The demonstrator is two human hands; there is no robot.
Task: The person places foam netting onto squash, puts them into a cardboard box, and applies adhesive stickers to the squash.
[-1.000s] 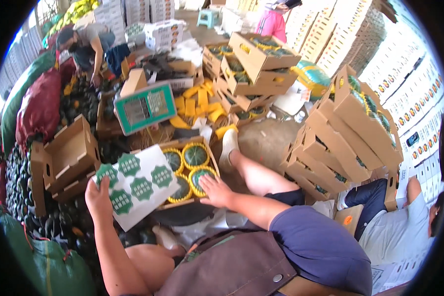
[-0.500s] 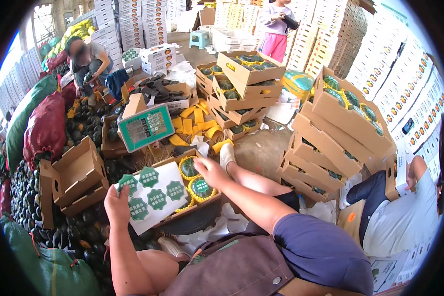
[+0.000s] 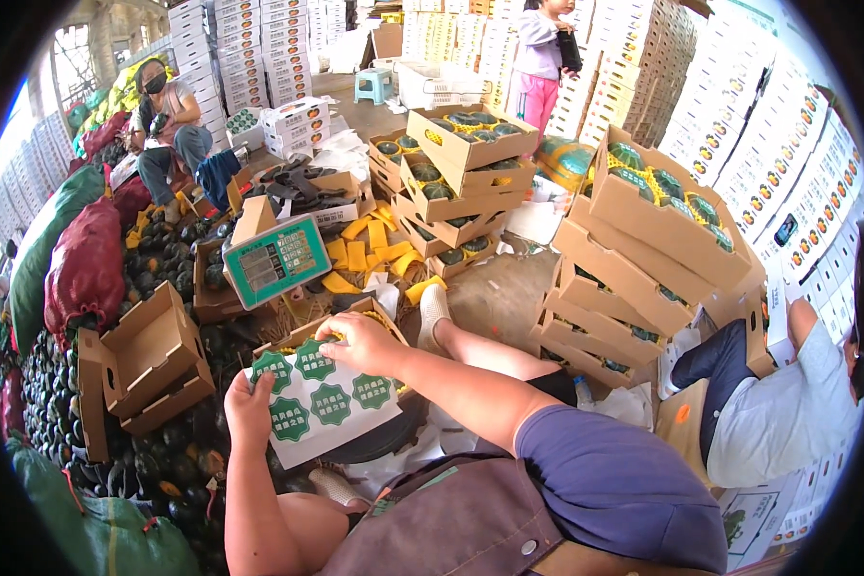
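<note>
Left fingers [image 3: 261, 386] grip the sticker sheet [image 3: 302, 387], right fingers [image 3: 329, 330] pinch a green sticker [image 3: 312, 362] beside them; crooked pulling could tear it.

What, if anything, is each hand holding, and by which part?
Left hand: white sticker sheet, by its upper left edge. Right hand: at a green sticker near the sheet's top edge; whether it grips cannot be told.
</note>
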